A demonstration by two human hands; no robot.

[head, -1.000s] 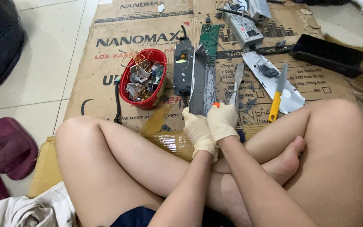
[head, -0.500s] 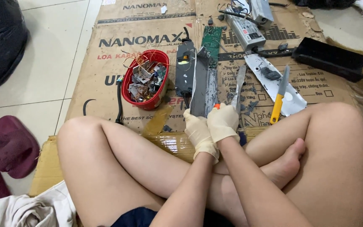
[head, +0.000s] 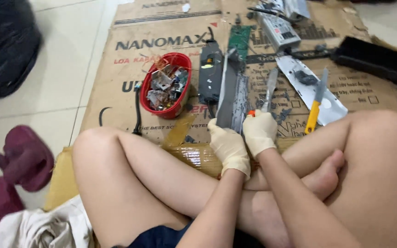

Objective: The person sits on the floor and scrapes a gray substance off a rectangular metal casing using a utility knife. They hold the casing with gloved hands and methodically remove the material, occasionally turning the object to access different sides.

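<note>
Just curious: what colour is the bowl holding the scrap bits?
Red bowl, clearest in the head view.

2 gloved hands: left hand (head: pixel 229 145), right hand (head: pixel 259 132). 1 red bowl (head: pixel 155 106) w/ scrap at 10 o'clock. 1 yellow-handled knife (head: pixel 315 103) at 2. 1 green circuit board (head: pixel 239 40) at 12.

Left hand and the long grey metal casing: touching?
Touching. The head view shows the gloved left hand wrapped around the near end of the grey metal casing, no gap visible.
</note>
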